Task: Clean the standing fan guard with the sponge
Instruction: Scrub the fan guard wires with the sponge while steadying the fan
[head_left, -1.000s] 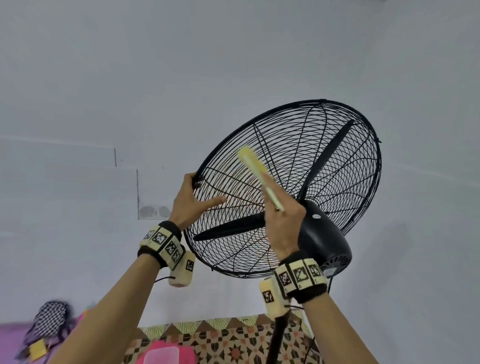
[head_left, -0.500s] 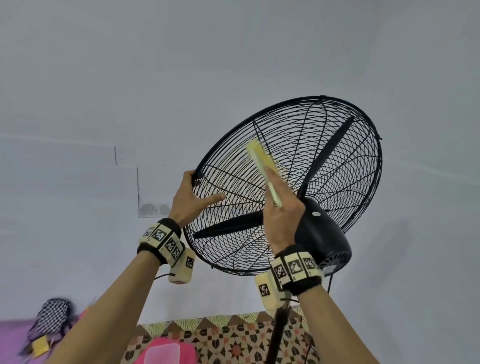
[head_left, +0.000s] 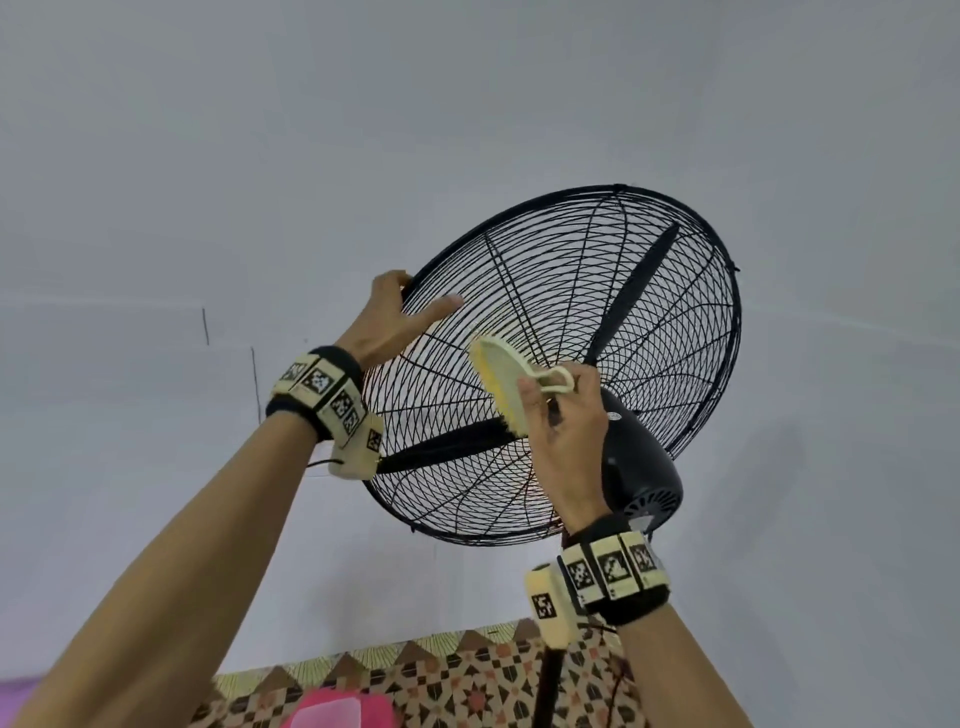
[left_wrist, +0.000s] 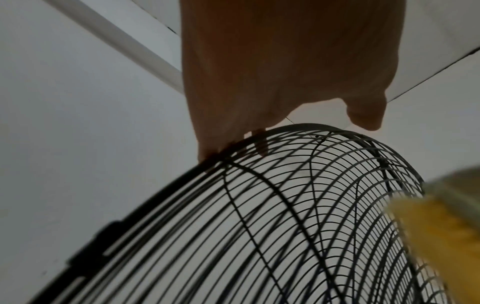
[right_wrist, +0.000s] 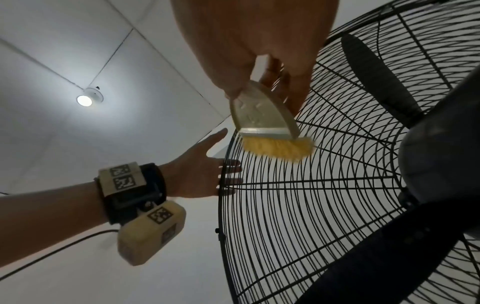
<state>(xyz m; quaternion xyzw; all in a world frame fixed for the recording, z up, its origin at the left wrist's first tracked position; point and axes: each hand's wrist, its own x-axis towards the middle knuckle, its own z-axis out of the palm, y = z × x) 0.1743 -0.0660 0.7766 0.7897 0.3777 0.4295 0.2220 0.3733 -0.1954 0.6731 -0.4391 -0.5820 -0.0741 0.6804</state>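
Observation:
The black wire fan guard (head_left: 618, 187) tilts up in front of a pale wall. My left hand (head_left: 395, 317) grips its upper left rim, fingers hooked over the far side and thumb lying on the near wires; the left wrist view shows those fingers (left_wrist: 207, 148) on the rim (left_wrist: 166, 185). My right hand (head_left: 545, 400) holds the sponge (head_left: 501, 379) by its cream handle. Its yellow pad (right_wrist: 278, 148) rests on the guard's wires (right_wrist: 324, 185) left of the hub, below my left hand (right_wrist: 197, 174).
Behind the guard are the black blades (head_left: 639, 291) and the motor housing (head_left: 639, 467). The fan's pole (head_left: 548, 686) runs down past my right wrist. A patterned cloth (head_left: 467, 686) and a pink object (head_left: 337, 712) lie below. A ceiling lamp (right_wrist: 84, 100) glows.
My left hand has slid up the rim from the left side to the upper left. The sponge has dropped down and left across the wires and turned its flat back toward me.

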